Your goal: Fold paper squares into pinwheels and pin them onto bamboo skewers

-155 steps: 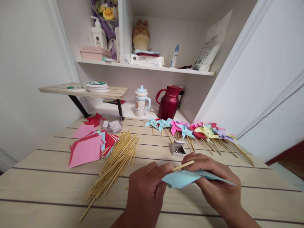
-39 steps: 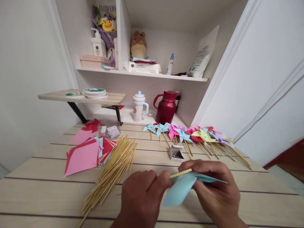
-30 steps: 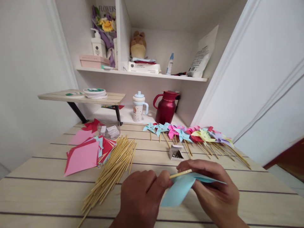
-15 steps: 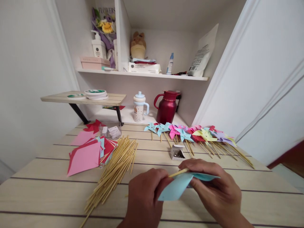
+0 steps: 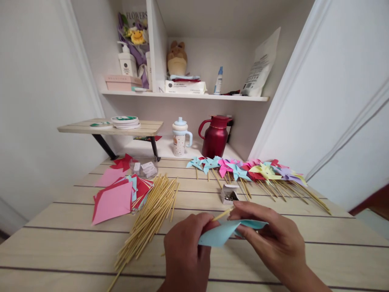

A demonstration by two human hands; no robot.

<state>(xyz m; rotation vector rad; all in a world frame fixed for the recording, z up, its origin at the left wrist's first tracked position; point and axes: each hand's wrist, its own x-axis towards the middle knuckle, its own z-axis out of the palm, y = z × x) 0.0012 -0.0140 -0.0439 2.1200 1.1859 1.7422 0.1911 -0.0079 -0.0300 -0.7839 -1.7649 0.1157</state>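
Note:
My left hand (image 5: 187,245) is closed around a thin wooden stick (image 5: 223,213) near the front of the table. The stick's far end meets the fingertips of my right hand (image 5: 278,239). A folded light blue paper pinwheel (image 5: 218,235) sits below the stick, pinched between the thumb and fingers of my right hand. Its left corner reaches my left hand. The spot where stick and paper come together is partly hidden by fingers. Just beyond my right hand stands a small open white box (image 5: 228,194) with shiny metal fasteners inside.
Loose wooden sticks (image 5: 148,219) lie left of my hands. Beside them are pink and red paper squares (image 5: 114,201) and a clear container (image 5: 147,168) of small boxes. Several pinwheels (image 5: 240,172) on sticks line the back right. A tumbler (image 5: 179,142) and red jug (image 5: 215,140) stand behind.
Both hands and the blue paper have shifted slightly, and the paper now appears flatter. The stick stays in my left hand. The view has moved a little.

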